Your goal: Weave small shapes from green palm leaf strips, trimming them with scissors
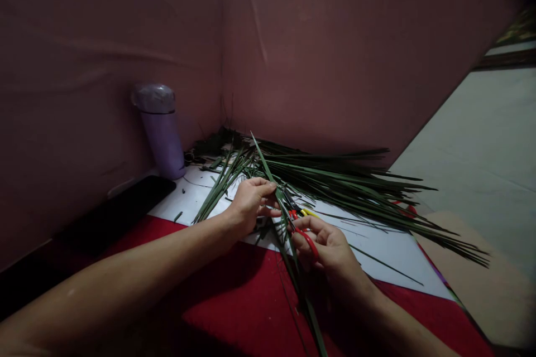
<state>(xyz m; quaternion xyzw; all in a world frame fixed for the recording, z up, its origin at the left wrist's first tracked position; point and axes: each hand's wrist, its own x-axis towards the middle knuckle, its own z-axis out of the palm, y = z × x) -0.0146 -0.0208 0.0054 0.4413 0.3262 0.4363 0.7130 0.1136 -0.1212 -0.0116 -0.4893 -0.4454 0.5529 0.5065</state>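
My left hand (pixel 254 202) pinches a long green leaf strip (pixel 262 159) between thumb and fingers. The strip points up and away from me, and leaf lengths trail down towards me below my hands. In my right hand (pixel 329 248) is a pair of scissors with a red handle (pixel 307 241), its blades lying against the leaf close to my left fingers. Whether the blades are apart I cannot make out. Just beyond, a tool with yellow and red handles (pixel 309 213) lies on the white sheet (pixel 402 251), partly hidden by my hands.
A large bundle of long green leaves (pixel 347 178) spreads to the right, with a smaller bunch (pixel 224 181) left of centre. A purple tumbler (pixel 163 134) stands by the wall, near a dark flat object (pixel 125 206). Red cloth (pixel 234 301) lies in front of the sheet.
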